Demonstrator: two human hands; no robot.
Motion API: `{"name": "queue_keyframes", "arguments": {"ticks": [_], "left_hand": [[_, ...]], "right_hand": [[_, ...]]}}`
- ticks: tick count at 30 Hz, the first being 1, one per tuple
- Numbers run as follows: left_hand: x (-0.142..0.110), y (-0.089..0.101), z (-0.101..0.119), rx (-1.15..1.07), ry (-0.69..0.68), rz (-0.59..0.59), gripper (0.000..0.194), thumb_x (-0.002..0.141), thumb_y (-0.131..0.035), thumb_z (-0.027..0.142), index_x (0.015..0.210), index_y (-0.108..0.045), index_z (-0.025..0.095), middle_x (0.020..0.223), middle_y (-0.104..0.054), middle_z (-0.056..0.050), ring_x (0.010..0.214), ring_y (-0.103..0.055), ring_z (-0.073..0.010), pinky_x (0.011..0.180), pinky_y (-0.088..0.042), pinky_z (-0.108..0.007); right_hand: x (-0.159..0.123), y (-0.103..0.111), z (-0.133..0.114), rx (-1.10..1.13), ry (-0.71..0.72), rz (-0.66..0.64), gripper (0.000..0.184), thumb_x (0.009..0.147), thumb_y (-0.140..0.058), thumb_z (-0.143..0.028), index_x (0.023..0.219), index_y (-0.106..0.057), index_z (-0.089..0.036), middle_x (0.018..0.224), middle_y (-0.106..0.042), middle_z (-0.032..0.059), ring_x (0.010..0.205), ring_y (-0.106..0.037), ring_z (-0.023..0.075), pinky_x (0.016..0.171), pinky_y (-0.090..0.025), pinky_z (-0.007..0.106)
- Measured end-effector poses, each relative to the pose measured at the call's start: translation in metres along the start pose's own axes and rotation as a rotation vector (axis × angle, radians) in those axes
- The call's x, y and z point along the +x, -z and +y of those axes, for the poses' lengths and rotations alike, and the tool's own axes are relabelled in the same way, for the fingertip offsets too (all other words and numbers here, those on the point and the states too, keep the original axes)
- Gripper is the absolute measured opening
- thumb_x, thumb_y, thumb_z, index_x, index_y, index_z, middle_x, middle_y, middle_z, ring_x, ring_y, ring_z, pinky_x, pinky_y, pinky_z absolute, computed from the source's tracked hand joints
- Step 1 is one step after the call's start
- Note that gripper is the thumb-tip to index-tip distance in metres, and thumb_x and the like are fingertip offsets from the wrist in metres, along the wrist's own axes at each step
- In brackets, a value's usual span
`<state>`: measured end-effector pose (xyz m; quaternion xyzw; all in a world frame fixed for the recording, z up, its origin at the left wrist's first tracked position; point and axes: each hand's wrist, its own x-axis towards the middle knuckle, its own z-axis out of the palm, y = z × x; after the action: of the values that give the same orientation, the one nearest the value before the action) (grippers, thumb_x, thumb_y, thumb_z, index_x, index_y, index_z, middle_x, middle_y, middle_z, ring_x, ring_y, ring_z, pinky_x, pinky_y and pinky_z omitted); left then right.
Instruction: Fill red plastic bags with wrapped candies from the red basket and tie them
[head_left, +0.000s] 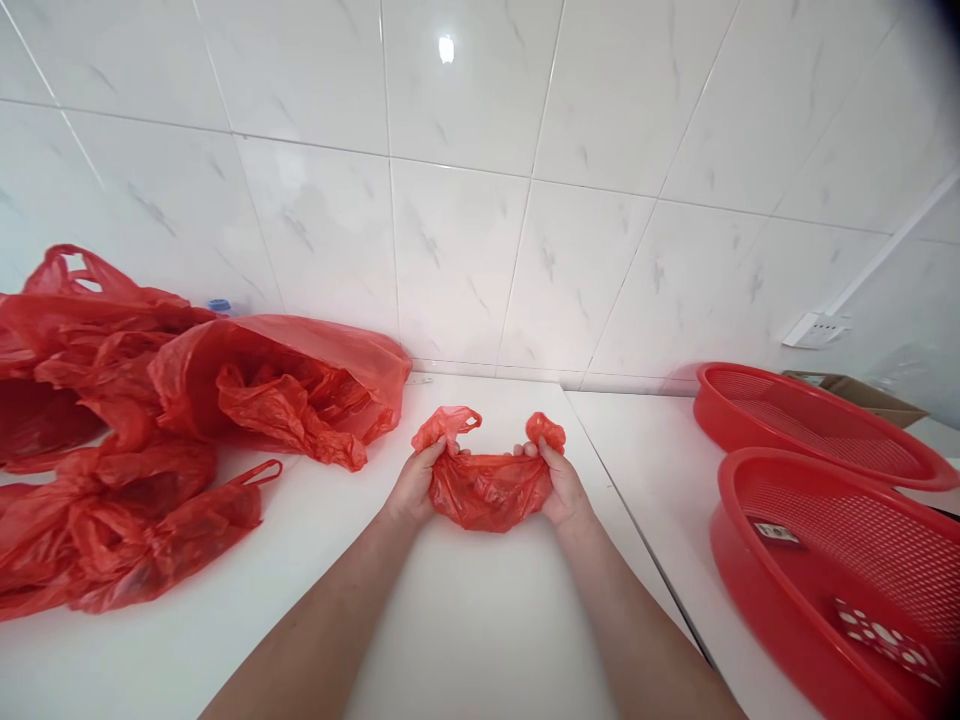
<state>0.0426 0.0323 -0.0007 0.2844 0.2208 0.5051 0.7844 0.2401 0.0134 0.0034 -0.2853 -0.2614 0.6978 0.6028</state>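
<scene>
Between my two hands a small red plastic bag (pixel 491 492) is stretched sideways over the white table (pixel 465 620). My left hand (pixel 417 482) is closed on its left side, with a crumpled handle loop sticking up above the thumb. Gripping the opposite side, my right hand (pixel 561 482) has a bunched tuft of the plastic standing above its thumb. The bag sags between the hands, and its upper edge runs nearly straight. Darker shapes show faintly through the film, but I cannot make out what they are.
Several crumpled red plastic bags (pixel 180 520) heap at the left, beside a large bag (pixel 337 345) lying open with more plastic inside. Two red baskets (pixel 720 545) stand at the right, the nearer holding small flat items. Behind are a cardboard box (pixel 874 400), a socket strip (pixel 817 330) and a tiled wall (pixel 465 260).
</scene>
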Motion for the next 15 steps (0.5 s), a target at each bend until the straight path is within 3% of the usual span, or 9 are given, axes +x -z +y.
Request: {"name": "queue_keyframes", "arguments": {"ticks": [2,4,8,13,15], "left_hand": [[0.0,-0.002,-0.001,0.009,0.013,0.017,0.023,0.076,-0.062,0.034,0.065,-0.055,0.015,0.072,-0.062,-0.004,0.066,-0.061,-0.0138,0.067,-0.048,-0.027],[-0.001,-0.004,-0.003,0.011,0.024,0.013,0.023,0.076,-0.062,0.034,0.065,-0.055,0.016,0.07,-0.062,-0.003,0.065,-0.061,-0.0138,0.066,-0.048,-0.027],[-0.006,-0.011,-0.004,0.066,0.063,-0.053,0.024,0.076,-0.062,0.038,0.068,-0.057,0.016,0.07,-0.064,-0.005,0.063,-0.062,-0.0181,0.067,-0.049,-0.033],[-0.015,-0.023,-0.004,0.14,0.138,-0.16,0.032,0.076,-0.06,0.044,0.09,-0.063,0.015,0.075,-0.068,-0.011,0.069,-0.065,-0.0278,0.067,-0.05,-0.042],[-0.017,-0.026,-0.004,0.138,0.08,-0.141,0.028,0.074,-0.064,0.038,0.089,-0.065,0.014,0.071,-0.068,-0.012,0.065,-0.065,-0.0275,0.063,-0.05,-0.041]], "right_hand": [[-0.003,-0.005,0.001,-0.052,-0.064,-0.069,0.042,0.07,-0.068,-0.047,0.049,-0.044,-0.019,0.056,-0.054,0.0002,0.064,-0.056,0.0145,0.067,-0.046,0.027],[-0.006,-0.013,0.004,-0.112,-0.125,-0.16,0.048,0.073,-0.059,-0.058,0.05,-0.044,-0.019,0.051,-0.048,-0.0005,0.053,-0.049,0.012,0.058,-0.043,0.025],[-0.013,-0.031,0.014,-0.176,-0.182,-0.267,0.055,0.075,-0.042,-0.072,0.074,-0.058,-0.019,0.044,-0.04,-0.004,0.043,-0.042,0.012,0.051,-0.038,0.026],[-0.018,-0.04,0.021,-0.295,-0.16,-0.271,0.027,0.078,-0.058,-0.046,0.083,-0.059,-0.019,0.048,-0.042,-0.0057,0.043,-0.037,0.009,0.046,-0.032,0.022],[-0.019,-0.038,0.021,-0.32,-0.136,-0.265,0.022,0.078,-0.06,-0.041,0.086,-0.059,-0.02,0.048,-0.042,-0.0063,0.042,-0.036,0.0081,0.045,-0.03,0.021]]}}
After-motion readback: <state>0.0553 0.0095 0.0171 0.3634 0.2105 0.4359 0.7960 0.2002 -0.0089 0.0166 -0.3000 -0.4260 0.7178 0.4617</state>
